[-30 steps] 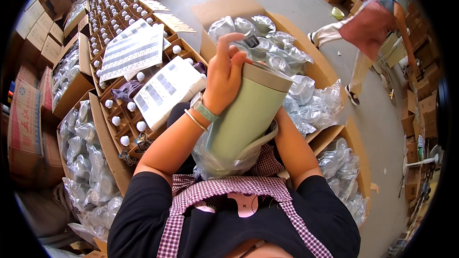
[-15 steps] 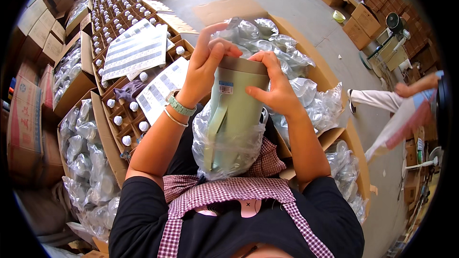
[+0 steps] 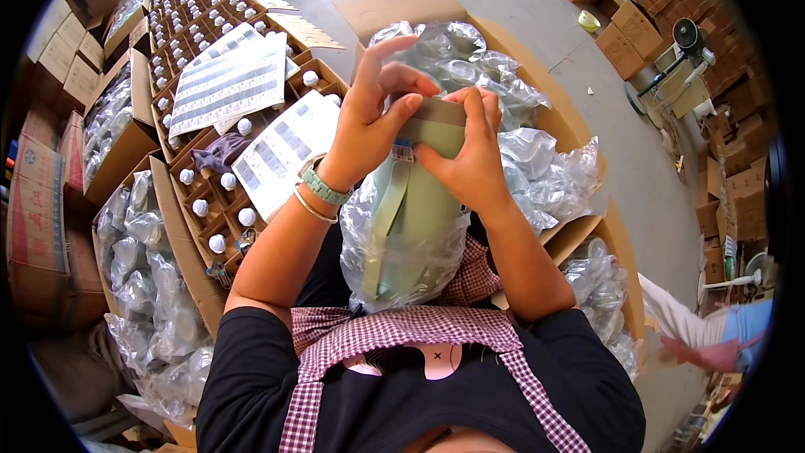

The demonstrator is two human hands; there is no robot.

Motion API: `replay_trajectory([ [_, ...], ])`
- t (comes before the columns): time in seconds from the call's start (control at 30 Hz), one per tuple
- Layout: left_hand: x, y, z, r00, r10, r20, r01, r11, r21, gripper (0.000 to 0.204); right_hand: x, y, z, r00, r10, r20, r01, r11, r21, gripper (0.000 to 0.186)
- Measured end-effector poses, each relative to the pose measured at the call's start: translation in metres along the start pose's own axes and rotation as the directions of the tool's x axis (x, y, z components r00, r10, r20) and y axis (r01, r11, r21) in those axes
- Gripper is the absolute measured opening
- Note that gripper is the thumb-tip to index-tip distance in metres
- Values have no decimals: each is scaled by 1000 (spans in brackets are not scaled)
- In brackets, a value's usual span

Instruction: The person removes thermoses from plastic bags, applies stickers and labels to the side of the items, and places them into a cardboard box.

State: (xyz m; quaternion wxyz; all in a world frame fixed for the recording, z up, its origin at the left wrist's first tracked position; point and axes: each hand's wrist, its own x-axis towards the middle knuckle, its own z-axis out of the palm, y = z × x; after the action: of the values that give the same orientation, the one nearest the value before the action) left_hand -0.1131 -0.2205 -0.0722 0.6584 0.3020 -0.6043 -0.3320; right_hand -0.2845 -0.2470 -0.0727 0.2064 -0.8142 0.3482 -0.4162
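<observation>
A light green jug (image 3: pixel 428 201) with a long side handle stands tilted at my lap, its lower part in a clear plastic bag (image 3: pixel 360 243). My right hand (image 3: pixel 470 147) is closed on the upper right of the jug, thumb across the front near a small white-and-blue label (image 3: pixel 403 151). At the upper left of the rim, my left hand (image 3: pixel 365 122) has its thumb on the near side and curled fingers over the top, with the index finger raised. The inside of the jug is hidden from me.
An open carton (image 3: pixel 579 130) of plastic-wrapped items lies beyond the jug. To the left, divided cartons (image 3: pixel 210 201) hold many white-capped bottles, with printed sheets (image 3: pixel 289 147) on top. More bagged items (image 3: pixel 155 277) fill a carton nearby. A person (image 3: pixel 713 331) is at the right; a fan (image 3: pixel 688 38) stands behind.
The jug's top leans a little nearer to me. My left thumb has come onto the rim, and my right thumb has shifted left beside the label. The person at right has moved nearer.
</observation>
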Motion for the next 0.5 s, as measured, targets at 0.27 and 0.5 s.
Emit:
replay_trajectory([
  [0.27, -17, 1, -22, 930, 246, 275, -341, 856, 388, 67, -2, 12, -8, 997, 23, 74, -28, 997, 75, 68],
  [0.5, -16, -10, -27, 871, 334, 360, -480, 730, 486, 62, 2, 19, -1, 999, -3, 49, -3, 992, 124, 76],
])
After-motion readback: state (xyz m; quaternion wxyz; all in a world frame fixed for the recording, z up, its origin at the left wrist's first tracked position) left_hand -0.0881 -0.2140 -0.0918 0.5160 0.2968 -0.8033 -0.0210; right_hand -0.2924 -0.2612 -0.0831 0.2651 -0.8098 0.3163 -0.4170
